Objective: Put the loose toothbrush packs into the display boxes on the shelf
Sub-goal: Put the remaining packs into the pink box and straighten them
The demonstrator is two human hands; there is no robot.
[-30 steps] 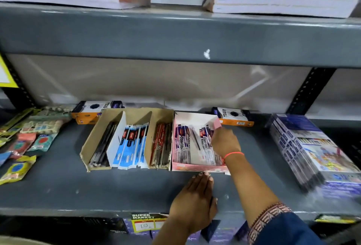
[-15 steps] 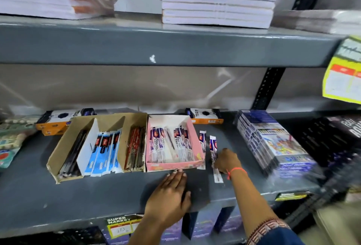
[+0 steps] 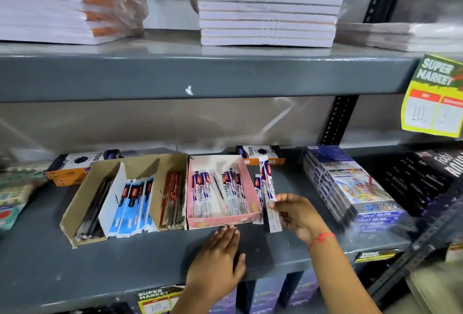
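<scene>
A grey metal shelf point(image 3: 125, 263) with a smooth painted face is seen from above. At about 12 o'clock of the left hand sits a shallow pink cardboard box point(image 3: 246, 183), rectangular, open-topped, with flat toothbrush packs point(image 3: 203, 191) laid lengthwise inside, glossy white and blue with red badges. The left hand point(image 3: 218, 261) is laid flat, palm down, on the shelf, fingers together and stretched out, fingertips just touching the front wall of the pink box; nothing is held in it.

Just beside the box's right wall, a long narrow toothbrush pack point(image 3: 268, 188) is pinched in the right hand point(image 3: 298, 213): the grip is clamped on it, thumb and fingers closed around its lower part, the pack tilted up off the shelf. One more loose pack point(image 3: 258, 188) is wedged between it and the box wall; how it rests can't be told. A thin red thread point(image 3: 322, 237) is tied at the right wrist.

At 9 o'clock of the pink box, touching it, a brown corrugated box point(image 3: 75, 211) is split by white card dividers, with dark, blue and red slim packs in its bays. At 3 o'clock, well apart, shrink-wrapped crayon boxes point(image 3: 350, 188) are stacked. Up at 12 o'clock, wrapped stacks of white notebooks point(image 3: 268, 5) are piled on the upper shelf.
</scene>
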